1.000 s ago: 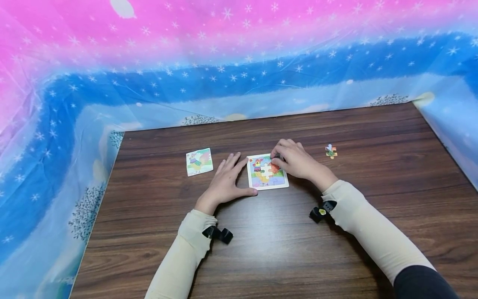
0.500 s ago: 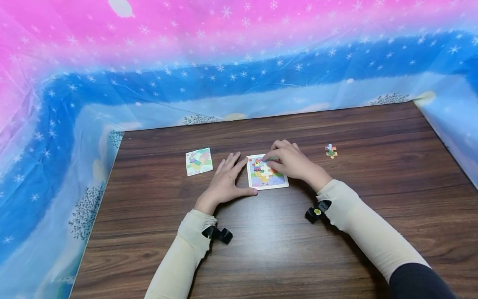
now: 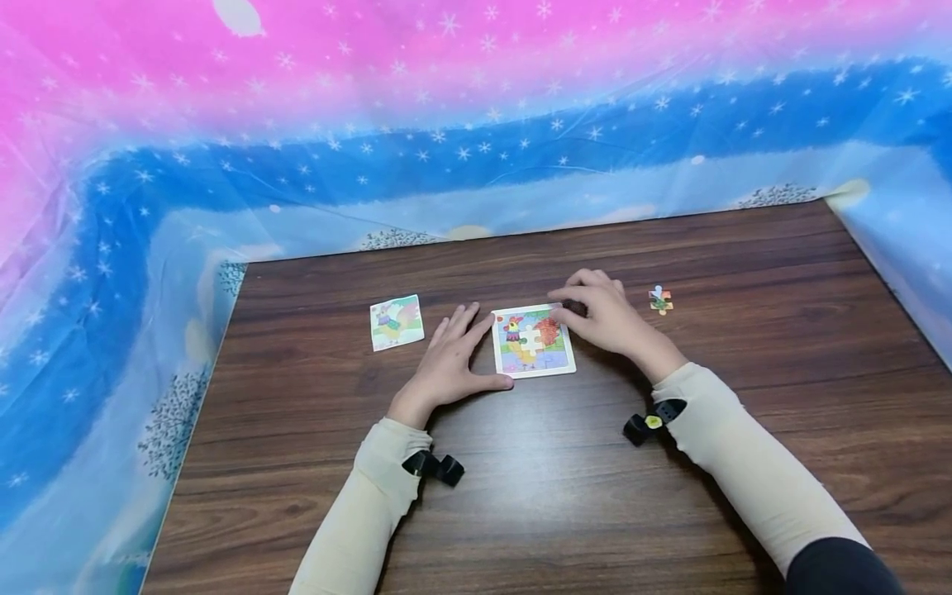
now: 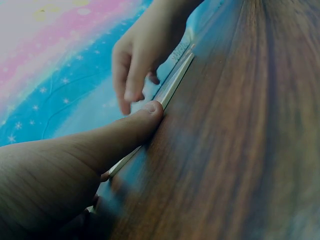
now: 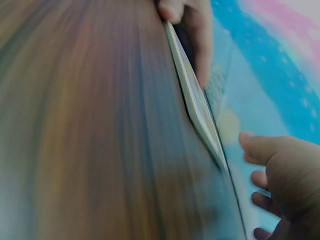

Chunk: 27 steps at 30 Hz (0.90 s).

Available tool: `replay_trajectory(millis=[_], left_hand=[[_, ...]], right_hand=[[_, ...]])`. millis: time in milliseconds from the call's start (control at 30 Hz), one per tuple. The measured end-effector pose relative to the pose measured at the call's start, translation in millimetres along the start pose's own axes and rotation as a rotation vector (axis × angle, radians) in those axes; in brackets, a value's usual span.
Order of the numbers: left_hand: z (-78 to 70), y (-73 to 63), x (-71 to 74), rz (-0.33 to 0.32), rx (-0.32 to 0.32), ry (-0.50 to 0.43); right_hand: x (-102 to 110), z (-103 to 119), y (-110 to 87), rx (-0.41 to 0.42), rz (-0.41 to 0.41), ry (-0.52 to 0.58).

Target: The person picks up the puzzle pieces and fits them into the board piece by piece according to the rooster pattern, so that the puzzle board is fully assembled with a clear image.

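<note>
A square jigsaw puzzle (image 3: 513, 357) in a white-rimmed tray lies on the table, with a rooster picture and a pale puzzle-shaped gap at its middle. My left hand (image 3: 448, 364) braces the tray's left side in the head view, its straight thumb along the near edge and its forefinger at the far left corner. In the left wrist view the left thumb (image 4: 135, 122) touches the tray's edge. My right hand (image 3: 606, 318) hovers by the far right corner, thumb and forefinger apart, nothing visible between them. Loose puzzle pieces (image 3: 660, 301) lie together to its right.
A picture card (image 3: 397, 322) with a similar rooster lies left of the left hand. The dark wooden table (image 3: 535, 512) extends around everything. A pink and blue snowflake cloth (image 3: 461, 153) hangs along the table's back and left side.
My right hand first went left over the puzzle, then drew back right and up, uncovering the rooster's tail. The left hand and tray stay in place.
</note>
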<state>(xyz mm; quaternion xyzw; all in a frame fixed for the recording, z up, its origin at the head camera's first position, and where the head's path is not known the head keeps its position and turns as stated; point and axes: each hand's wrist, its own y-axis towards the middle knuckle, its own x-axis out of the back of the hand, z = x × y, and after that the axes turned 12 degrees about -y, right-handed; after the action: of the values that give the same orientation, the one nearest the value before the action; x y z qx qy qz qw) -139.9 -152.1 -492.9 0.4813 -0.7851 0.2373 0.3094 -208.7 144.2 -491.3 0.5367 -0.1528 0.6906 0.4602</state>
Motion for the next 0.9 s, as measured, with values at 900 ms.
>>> replay_trajectory(millis=[900], left_hand=[[-1.2, -0.7, -0.1, -0.008, -0.007, 0.012]], right_hand=[[70.3, -113.5, -68.9, -0.280, 0.148, 0.042]])
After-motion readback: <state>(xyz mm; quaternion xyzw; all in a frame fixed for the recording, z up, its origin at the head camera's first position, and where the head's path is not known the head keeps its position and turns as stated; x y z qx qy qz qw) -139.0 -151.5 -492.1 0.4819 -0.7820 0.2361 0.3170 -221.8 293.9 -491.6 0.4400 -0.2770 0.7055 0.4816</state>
